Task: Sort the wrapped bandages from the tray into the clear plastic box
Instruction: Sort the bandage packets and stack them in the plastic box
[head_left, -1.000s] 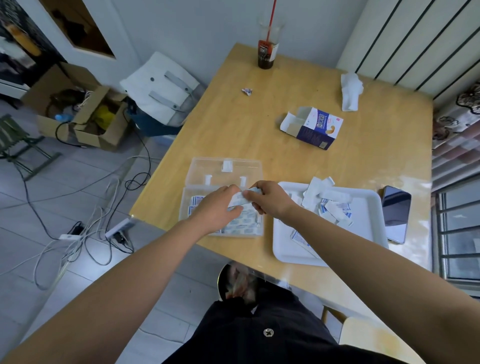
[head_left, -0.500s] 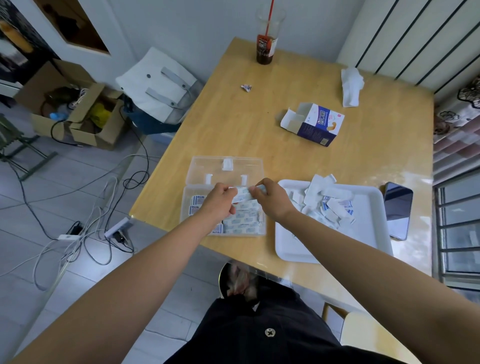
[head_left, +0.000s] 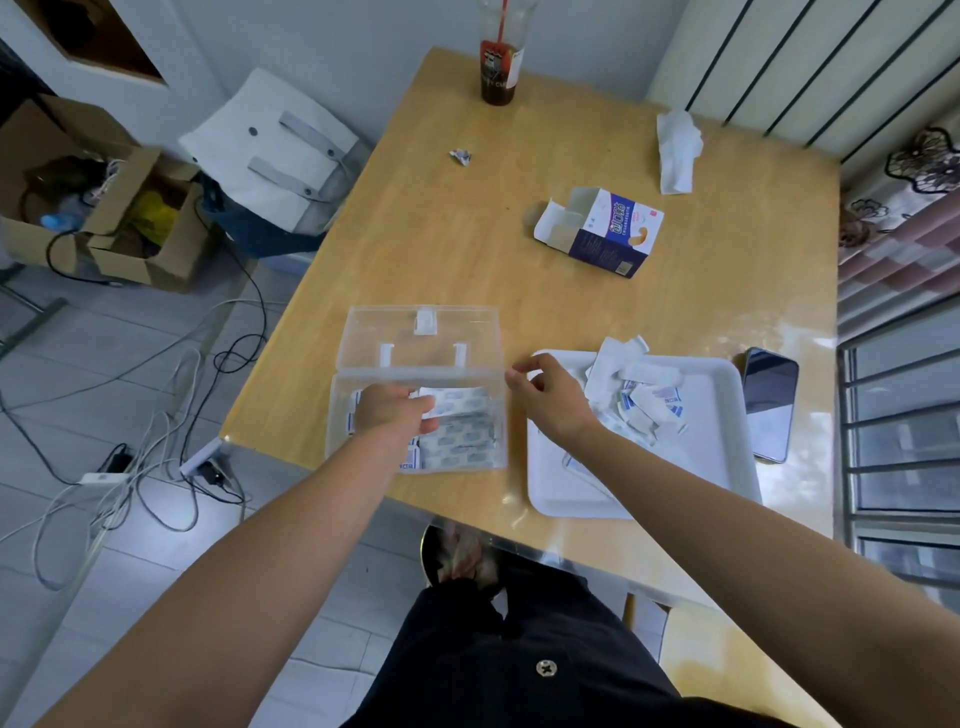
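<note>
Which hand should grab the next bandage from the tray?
Probably the right hand: it is empty beside the tray, while the left hand holds a bandage over the box.

Single head-worn view, wide-angle, looking forward and steeply down over the near edge of the worktop (head_left: 467, 249). Both forearms enter from the bottom corners. The left hand (head_left: 389, 413), pinching a bandage (head_left: 453, 402), and the right hand (head_left: 550, 400) lie near mid-frame, close below the lens, over the box (head_left: 421, 318) and tray (head_left: 719, 441). The floor (head_left: 67, 364) fills the left margin. Straight lines bow toward the edges.
</note>
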